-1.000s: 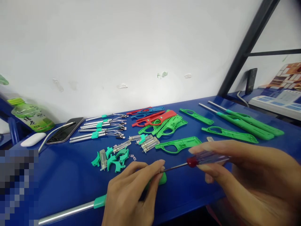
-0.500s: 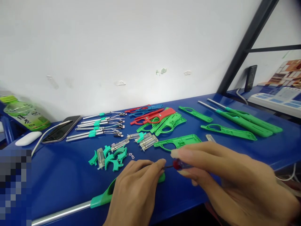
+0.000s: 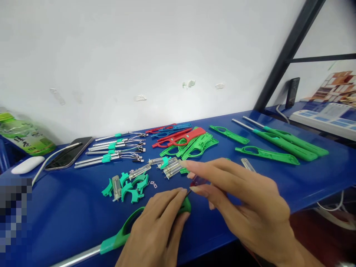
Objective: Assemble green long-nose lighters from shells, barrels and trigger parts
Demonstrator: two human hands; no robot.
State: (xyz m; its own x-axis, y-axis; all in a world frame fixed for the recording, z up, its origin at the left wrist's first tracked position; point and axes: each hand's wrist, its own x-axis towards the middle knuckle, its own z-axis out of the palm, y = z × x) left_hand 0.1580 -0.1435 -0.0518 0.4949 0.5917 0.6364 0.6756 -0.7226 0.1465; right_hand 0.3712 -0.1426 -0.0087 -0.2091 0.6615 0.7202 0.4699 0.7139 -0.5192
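My left hand (image 3: 157, 224) is closed around the handle of a green gas lighter (image 3: 122, 237), whose silver tube points to the lower left. The lighter's rounded green end shows past my fingers. Between thumb and fingers of my right hand (image 3: 241, 200) is a small screwdriver (image 3: 198, 181) with a clear and red handle. Its thin shaft slants down to the lighter's end beside my left fingertips; the tip itself is hidden. Just beyond my hands lie several clear lighter fuel tanks (image 3: 172, 168) and teal trigger pieces (image 3: 132, 193).
Metal tubes with wires (image 3: 111, 158) lie at the back left near a phone (image 3: 69, 154) and a bottle (image 3: 25, 135). Red (image 3: 186, 138) and green half-shells (image 3: 268, 155) are spread behind. Two green lighters (image 3: 289, 144) rest at the right. A dark frame post (image 3: 286, 55) rises there.
My right hand has moved left and tilted the screwdriver more steeply toward the lighter's end. My left hand keeps its hold, with the lighter turned slightly. The view has shifted a little.
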